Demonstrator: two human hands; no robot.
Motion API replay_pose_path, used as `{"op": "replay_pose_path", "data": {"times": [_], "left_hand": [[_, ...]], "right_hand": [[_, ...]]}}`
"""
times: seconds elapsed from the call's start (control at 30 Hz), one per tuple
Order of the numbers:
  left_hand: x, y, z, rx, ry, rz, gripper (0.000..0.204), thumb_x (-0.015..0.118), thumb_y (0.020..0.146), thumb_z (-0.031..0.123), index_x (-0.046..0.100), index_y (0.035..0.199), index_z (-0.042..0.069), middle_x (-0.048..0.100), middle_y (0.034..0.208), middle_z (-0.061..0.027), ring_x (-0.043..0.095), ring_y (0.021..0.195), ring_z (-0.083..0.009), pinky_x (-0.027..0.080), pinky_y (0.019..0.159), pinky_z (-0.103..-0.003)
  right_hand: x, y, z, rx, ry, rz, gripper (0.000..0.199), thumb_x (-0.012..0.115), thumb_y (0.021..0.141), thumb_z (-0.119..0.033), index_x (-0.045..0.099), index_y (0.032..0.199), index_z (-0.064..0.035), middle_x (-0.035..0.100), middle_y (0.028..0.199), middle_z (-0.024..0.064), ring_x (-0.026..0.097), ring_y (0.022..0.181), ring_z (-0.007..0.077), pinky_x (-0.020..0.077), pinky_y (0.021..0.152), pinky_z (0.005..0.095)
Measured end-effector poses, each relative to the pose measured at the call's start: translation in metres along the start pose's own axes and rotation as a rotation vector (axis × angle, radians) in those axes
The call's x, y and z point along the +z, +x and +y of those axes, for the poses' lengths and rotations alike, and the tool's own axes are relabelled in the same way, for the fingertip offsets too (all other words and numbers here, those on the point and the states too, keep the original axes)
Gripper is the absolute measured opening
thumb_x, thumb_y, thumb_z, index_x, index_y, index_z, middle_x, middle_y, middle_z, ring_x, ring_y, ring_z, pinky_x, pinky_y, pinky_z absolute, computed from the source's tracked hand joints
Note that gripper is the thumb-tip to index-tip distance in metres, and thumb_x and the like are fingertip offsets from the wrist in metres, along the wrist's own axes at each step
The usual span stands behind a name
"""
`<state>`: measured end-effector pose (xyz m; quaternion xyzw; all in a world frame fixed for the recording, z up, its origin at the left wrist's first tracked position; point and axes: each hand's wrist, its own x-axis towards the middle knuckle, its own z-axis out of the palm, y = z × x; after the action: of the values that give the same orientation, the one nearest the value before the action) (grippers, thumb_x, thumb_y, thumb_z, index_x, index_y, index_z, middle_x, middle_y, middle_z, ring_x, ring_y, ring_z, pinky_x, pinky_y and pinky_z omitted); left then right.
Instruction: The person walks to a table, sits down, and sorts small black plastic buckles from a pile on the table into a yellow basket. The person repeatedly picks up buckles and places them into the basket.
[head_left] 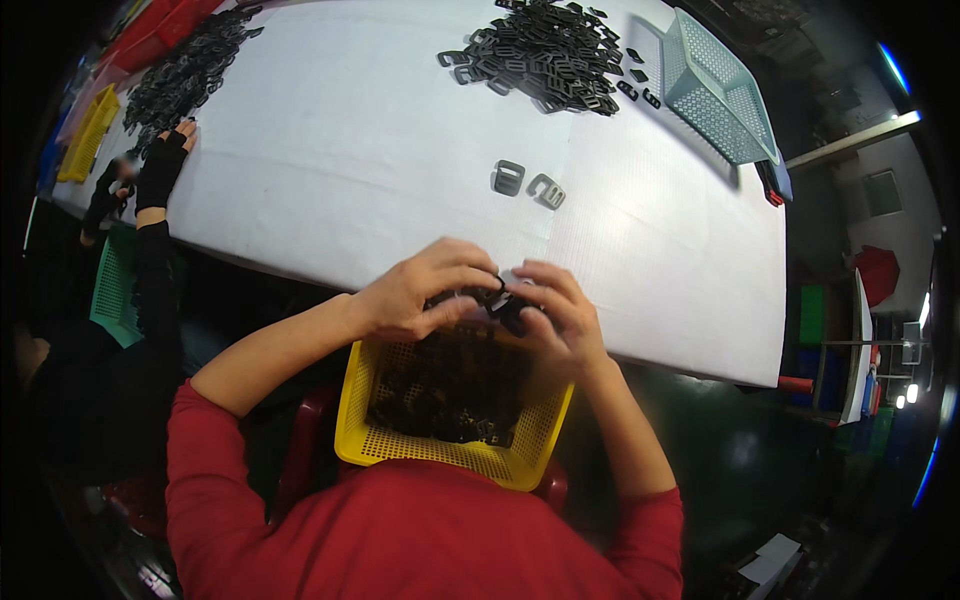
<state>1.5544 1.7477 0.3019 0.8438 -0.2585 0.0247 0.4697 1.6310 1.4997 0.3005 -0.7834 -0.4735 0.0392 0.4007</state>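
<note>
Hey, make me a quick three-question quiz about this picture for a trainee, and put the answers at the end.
1. What do the left hand and right hand hold above the lap?
2. What colour is the basket below those hands? A: pale blue. B: red. C: yellow.
3. True or false: the buckle pile by the pale blue basket is nearer to the hands than the two separate buckles are.

Key:
1. Small black pieces, partly hidden by the fingers and blurred.
2. C.
3. False. The two separate buckles lie on the white table between the hands and that buckle pile.
</note>
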Motion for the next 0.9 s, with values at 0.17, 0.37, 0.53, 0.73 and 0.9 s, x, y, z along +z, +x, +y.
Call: {"op": "replay_pose_path", "data": {"times": [0.17,0.37,0.53,0.73,0.9], "left_hand": [[0.003,0.070,-0.048,-0.029,0.364,0.320,0.046,0.051,0.095,0.023,0.044,0.137,0.005,0.040,0.144,-0.0163,0.028,0.140,-0.0338,0.023,0.115,-0.043],[0.014,0.054,-0.043,-0.076,0.326,0.103,0.043,0.047,0.098,0.022,0.044,0.137,0.004,0.043,0.141,-0.0163,0.034,0.136,-0.0319,0.022,0.115,-0.045],[0.035,-0.011,0.020,-0.101,0.097,0.139,0.038,0.052,0.095,0.015,0.048,0.130,0.000,0.050,0.131,-0.0200,0.043,0.129,-0.0346,0.031,0.110,-0.045],[-0.036,0.073,-0.046,-0.067,0.185,0.304,0.025,0.052,0.093,0.012,0.060,0.115,0.004,0.059,0.122,-0.0160,0.051,0.121,-0.0326,0.040,0.103,-0.040],[-0.103,0.186,-0.134,-0.180,0.673,0.380,0.035,0.049,0.097,0.028,0.056,0.126,0.010,0.049,0.138,-0.0109,0.035,0.137,-0.0295,0.023,0.112,-0.052]], "right_hand": [[-0.013,0.045,0.047,0.232,-0.262,0.238,0.045,0.052,0.095,-0.027,0.047,0.135,-0.0070,0.046,0.138,0.0165,0.038,0.132,0.0353,0.0268,0.112,0.0467],[0.006,0.034,0.027,0.152,-0.288,0.042,0.043,0.049,0.096,-0.026,0.049,0.134,-0.0054,0.047,0.140,0.0131,0.036,0.136,0.0297,0.0236,0.114,0.0472],[0.023,-0.019,-0.030,0.135,-0.058,-0.003,0.038,0.057,0.091,-0.016,0.055,0.127,-0.0029,0.053,0.132,0.0161,0.045,0.129,0.0318,0.0317,0.110,0.0474],[-0.034,0.032,0.029,0.254,-0.025,0.159,0.024,0.058,0.091,-0.014,0.064,0.113,-0.0054,0.061,0.115,0.0144,0.058,0.108,0.0314,0.0455,0.095,0.0378],[-0.062,0.167,0.145,0.045,-0.415,0.325,0.038,0.062,0.090,-0.026,0.057,0.125,-0.0114,0.053,0.129,0.0123,0.049,0.121,0.0300,0.0386,0.102,0.0391]]}}
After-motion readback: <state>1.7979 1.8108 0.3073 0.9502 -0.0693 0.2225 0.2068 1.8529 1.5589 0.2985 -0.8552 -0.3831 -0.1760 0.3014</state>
